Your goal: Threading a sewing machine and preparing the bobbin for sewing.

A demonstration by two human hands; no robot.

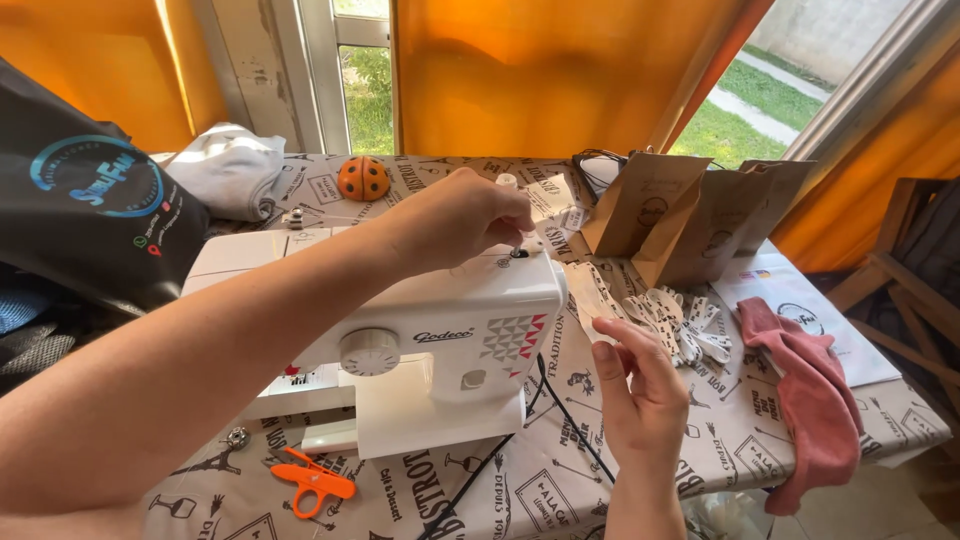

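Observation:
A white sewing machine (440,335) stands on the table in front of me. My left hand (465,215) reaches over its top, fingers pinched at a small dark part (518,253) on the upper right of the machine, probably with thread that I cannot make out. My right hand (640,385) is raised to the right of the machine, fingers loosely curled, thumb and forefinger close together; whether they pinch a thread is unclear. A black cord (560,410) runs down from the machine past this hand.
Orange snips (312,480) lie at the front left. Brown paper bags (690,215) stand at the back right, with patterned white fabric pieces (680,320) and a pink cloth (810,390) over the table edge. A ladybird-shaped object (362,178), grey garment (232,170) and black bag (90,215) sit at the left.

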